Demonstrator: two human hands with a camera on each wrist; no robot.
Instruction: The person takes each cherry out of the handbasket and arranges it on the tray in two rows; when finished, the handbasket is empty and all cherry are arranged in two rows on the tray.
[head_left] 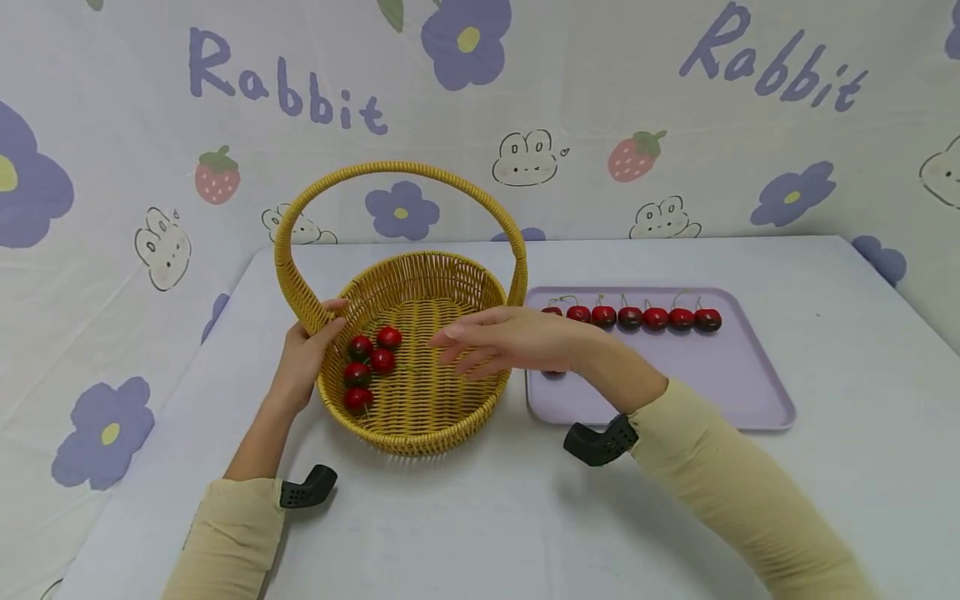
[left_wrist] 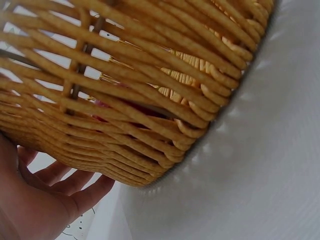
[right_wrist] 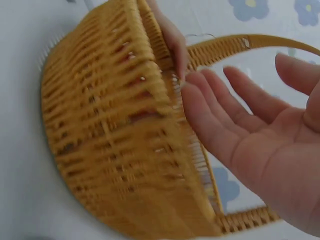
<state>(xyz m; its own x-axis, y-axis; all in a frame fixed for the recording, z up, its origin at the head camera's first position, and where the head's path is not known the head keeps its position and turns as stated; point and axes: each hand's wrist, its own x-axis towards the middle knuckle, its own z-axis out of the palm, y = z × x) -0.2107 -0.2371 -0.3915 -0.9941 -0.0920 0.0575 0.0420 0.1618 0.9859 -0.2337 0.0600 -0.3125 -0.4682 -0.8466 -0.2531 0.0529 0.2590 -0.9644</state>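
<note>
A round yellow wicker basket (head_left: 415, 442) with a tall arched handle (head_left: 401, 168) stands on the table. My left hand (head_left: 298, 367) grips its left side at the foot of the handle, and in the left wrist view the fingers (left_wrist: 92, 192) bend around the woven wall. Several red cherries (head_left: 382, 361) lie inside, gathered toward the left. Over the right part of the basket hovers my right hand (head_left: 510, 339), its fingers loosely extended. The right wrist view shows an empty palm (right_wrist: 280, 155) beside the basket's rim.
A light purple tray (head_left: 720, 392) is right of the basket. Along its back edge runs a row of dark red cherries (head_left: 656, 319) with stems; one more cherry (head_left: 553, 374) is partly hidden under my right wrist. A patterned cloth (head_left: 585, 100) hangs behind the table.
</note>
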